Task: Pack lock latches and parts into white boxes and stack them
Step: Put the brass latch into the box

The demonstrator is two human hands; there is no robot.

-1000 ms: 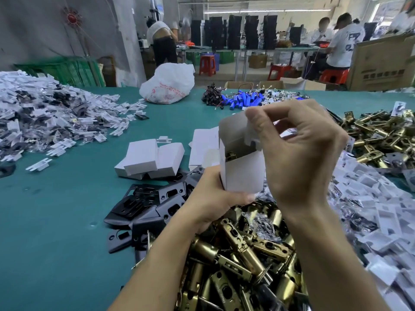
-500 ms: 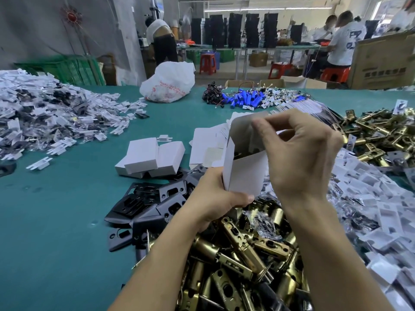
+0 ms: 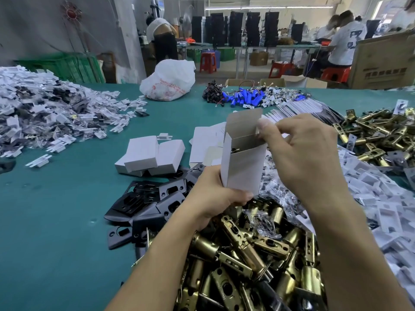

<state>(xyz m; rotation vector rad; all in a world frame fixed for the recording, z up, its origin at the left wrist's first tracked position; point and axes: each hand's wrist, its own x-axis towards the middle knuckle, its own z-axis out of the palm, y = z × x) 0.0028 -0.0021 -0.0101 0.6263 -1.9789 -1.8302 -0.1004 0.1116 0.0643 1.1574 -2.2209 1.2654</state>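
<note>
I hold a small white box (image 3: 243, 167) upright over the table, its top open and the lid flap standing up. My left hand (image 3: 215, 196) grips its lower part. My right hand (image 3: 301, 153) pinches the right side flap at the box's top edge with thumb and forefinger. Dark metal parts show inside the opening. Below my arms lies a heap of brass lock latches (image 3: 247, 261). Black strike plates (image 3: 148, 203) are piled to the left of it. Closed white boxes (image 3: 150, 156) lie stacked beyond the plates.
Flat white box blanks (image 3: 206, 142) lie behind the held box. Bagged white parts are heaped at the left (image 3: 42, 113) and at the right (image 3: 381, 209). More brass latches (image 3: 381, 133), blue cylinders (image 3: 244, 98) and a white plastic bag (image 3: 168, 80) sit farther back on the green table (image 3: 56, 232). People work in the background.
My right hand has shifted from over the box top to its right side flap. The lid flap now stands upright and the opening is uncovered. The left hand keeps its hold.
</note>
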